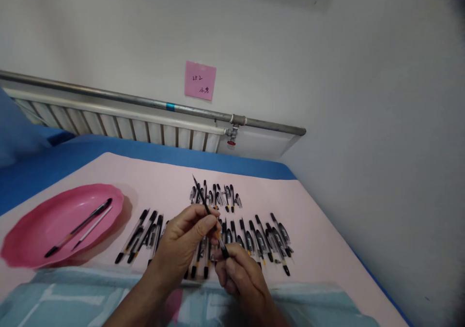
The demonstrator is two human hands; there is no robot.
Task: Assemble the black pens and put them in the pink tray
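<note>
An uncapped black gel pen (202, 191) slants up between my two hands, its thin tip pointing away from me. My left hand (187, 235) pinches it about the middle between thumb and fingers. Lower down, my right hand (241, 273) is closed round its black end, where a short orange part and a clear stretch show. Fingers hide part of the shaft, so I cannot tell whether refill and barrel are separate there. Under and around my hands lie several clear pens (257, 237) with black ends, loose black caps among them. A further group of pen parts (218, 194) lies behind.
On the left a pink scalloped bowl (22, 235) holds a black pen (80, 226) and a thin white refill (92, 227). The pale pink tabletop (308, 210) meets a wall at right. Behind are a radiator (145, 131), a pipe and a pink note (200, 81). Blue cloth covers the near edge.
</note>
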